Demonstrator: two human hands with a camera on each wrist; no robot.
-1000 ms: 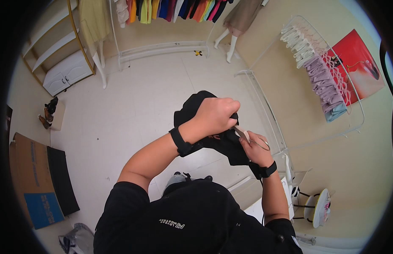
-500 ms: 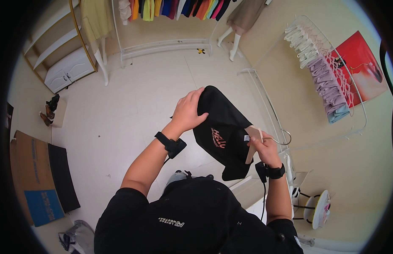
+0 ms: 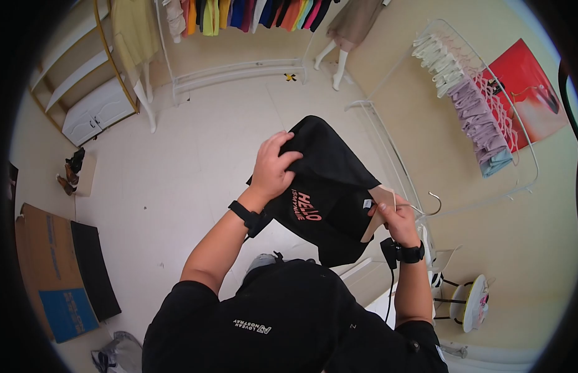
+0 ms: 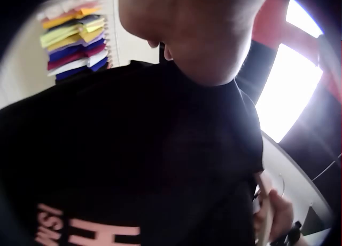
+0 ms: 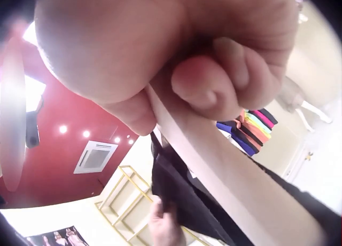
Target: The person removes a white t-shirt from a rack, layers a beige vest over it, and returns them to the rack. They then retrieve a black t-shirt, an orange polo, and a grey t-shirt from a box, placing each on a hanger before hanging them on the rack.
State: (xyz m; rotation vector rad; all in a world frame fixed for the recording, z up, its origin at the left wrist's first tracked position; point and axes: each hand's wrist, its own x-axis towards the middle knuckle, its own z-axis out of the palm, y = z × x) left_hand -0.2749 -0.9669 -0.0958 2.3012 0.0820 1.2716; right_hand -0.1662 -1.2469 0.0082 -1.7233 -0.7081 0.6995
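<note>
A black T-shirt [image 3: 320, 158] with pink "HELLO" print hangs sideways on a wooden hanger [image 3: 382, 198], its neck opening and white label towards the right. My left hand [image 3: 275, 166] holds the shirt at its left edge, thumb over the cloth. In the left wrist view that hand [image 4: 192, 32] is above the dark fabric [image 4: 133, 134]. My right hand [image 3: 401, 221] grips the hanger near its neck, below the metal hook [image 3: 435, 204]. In the right wrist view, curled fingers [image 5: 206, 88] wrap the pale wooden bar [image 5: 214, 160].
A white rack [image 3: 513, 112] with pale and lilac garments stands at the right. Another rail of colourful clothes [image 3: 251, 15] is at the back, between dressed mannequins. A shelf unit [image 3: 77, 68], cardboard [image 3: 49, 255] and a small round table [image 3: 474, 304] stand around the floor [image 3: 195, 161].
My left hand has gone from beside the hanger's neck to the shirt's left edge. The bunched shirt has spread flat, showing its print. My right hand and hanger have shifted right.
</note>
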